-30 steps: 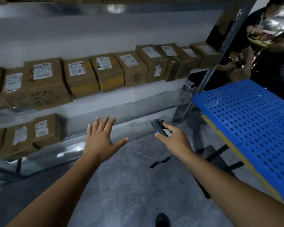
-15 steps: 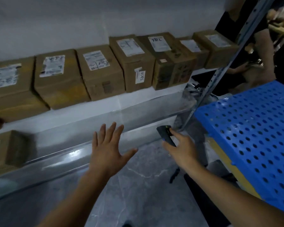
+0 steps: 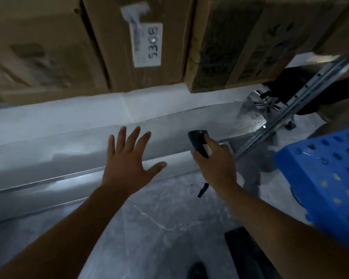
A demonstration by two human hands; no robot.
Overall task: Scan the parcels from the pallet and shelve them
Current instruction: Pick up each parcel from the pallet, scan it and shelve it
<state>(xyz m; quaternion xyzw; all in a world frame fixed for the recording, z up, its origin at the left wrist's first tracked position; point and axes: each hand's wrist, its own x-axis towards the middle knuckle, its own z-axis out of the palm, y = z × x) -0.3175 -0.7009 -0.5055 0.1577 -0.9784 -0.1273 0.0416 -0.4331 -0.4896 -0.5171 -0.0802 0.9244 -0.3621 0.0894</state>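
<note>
Fingers (image 3: pixel 136 135) of the left hand (image 3: pixel 127 168) are spread wide and hold nothing, hovering before the shelf (image 3: pixel 159 101); the right hand (image 3: pixel 216 168) grips the scanner (image 3: pixel 198 142), one finger laid along its top. Parcels (image 3: pixel 145 77) stand side by side on that shelf, one showing a white label (image 3: pixel 147 45). To the right lies the blue pallet (image 3: pixel 320 178), only partly in view. Next, the scanner is best aimed squarely at a parcel's label before lifting.

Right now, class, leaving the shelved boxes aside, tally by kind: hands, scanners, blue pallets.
hands: 2, the left hand and the right hand
scanner: 1
blue pallet: 1
Total: 4
</note>
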